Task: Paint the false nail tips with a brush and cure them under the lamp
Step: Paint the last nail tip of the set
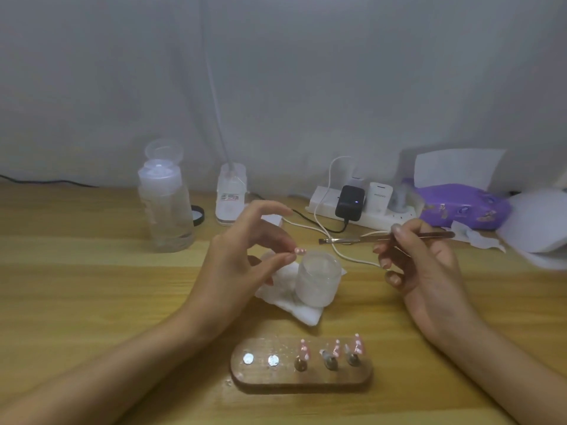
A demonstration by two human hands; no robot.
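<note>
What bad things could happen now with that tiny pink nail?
1. The left hand pinches the nail tip with just its fingertips, right by the jar. It might slip and land on the jar or the pad, smudging any wet paint.
2. The holder with three painted tips sits between both wrists, so a careless move could knock them.
3. The bottle has its lid flipped open, so a bump might spill it.
</note>
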